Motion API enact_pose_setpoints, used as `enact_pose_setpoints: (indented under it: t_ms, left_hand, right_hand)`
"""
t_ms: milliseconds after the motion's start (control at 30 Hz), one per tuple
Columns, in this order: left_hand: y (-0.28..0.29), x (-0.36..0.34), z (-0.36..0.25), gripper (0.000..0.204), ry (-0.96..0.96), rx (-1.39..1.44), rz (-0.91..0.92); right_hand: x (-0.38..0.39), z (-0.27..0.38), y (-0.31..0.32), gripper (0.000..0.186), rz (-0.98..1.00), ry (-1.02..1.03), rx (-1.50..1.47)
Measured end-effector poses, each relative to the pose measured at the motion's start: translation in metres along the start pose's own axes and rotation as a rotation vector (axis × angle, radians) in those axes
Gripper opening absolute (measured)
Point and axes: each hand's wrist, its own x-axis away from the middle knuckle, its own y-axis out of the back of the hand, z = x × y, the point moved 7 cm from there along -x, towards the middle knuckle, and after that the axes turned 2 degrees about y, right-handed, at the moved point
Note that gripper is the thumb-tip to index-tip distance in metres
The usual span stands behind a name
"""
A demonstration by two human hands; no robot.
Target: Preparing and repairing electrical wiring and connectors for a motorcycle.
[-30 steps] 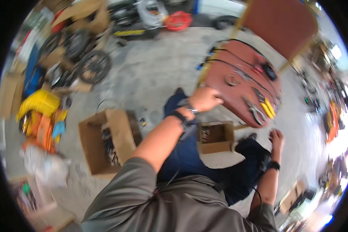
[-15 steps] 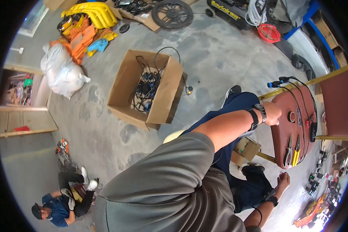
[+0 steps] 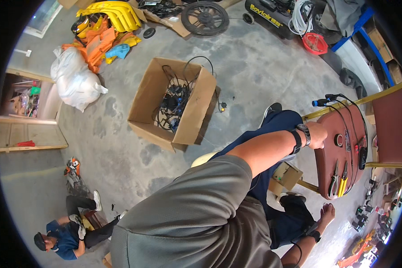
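My left hand (image 3: pixel 316 135) is closed at the near edge of a reddish-brown padded seat (image 3: pixel 324 161), its fingers curled down; anything in them is hidden. Past the seat's right-hand corner, lower in view, my right hand (image 3: pixel 327 215) is curled with its fingertips together, and I cannot make out what it holds. On the seat lie a roll of tape (image 3: pixel 338 140), grey-and-black pliers (image 3: pixel 333 184) and yellow-handled pliers (image 3: pixel 343 183). A black cable (image 3: pixel 353 154) runs across it, with a blue-tipped connector (image 3: pixel 319 102) at the far-left edge.
A cardboard box (image 3: pixel 200 107) of tangled cables stands on the floor, a smaller box (image 3: pixel 289 175) by my legs. White sack (image 3: pixel 78 80), wheel (image 3: pixel 205 18), compressor (image 3: pixel 269 18) and red basin (image 3: pixel 315 43) lie around. Another person (image 3: pixel 62 239) sits lower left.
The whole view has shifted slightly right and down. Both my hands keep almost the same pose beside the seat. The other person's leg has stretched out.
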Motion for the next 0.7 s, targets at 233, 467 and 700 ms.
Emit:
enact_pose_setpoints:
  t_ms: [233, 467, 700]
  left_hand:
    - [-0.001, -0.003, -0.001, 0.028, -0.056, -0.026, -0.049]
    - [-0.006, -0.008, -0.003, 0.025, -0.068, -0.025, 0.011]
    - [-0.015, -0.013, -0.002, 0.028, 0.006, 0.068, 0.115]
  right_hand:
    - [-0.005, -0.005, 0.005, 0.026, -0.024, 0.024, -0.023]
    - [0.009, 0.005, 0.006, 0.023, -0.082, 0.027, -0.045]
    - [0.021, 0.025, 0.008, 0.025, -0.178, 0.122, 0.022]
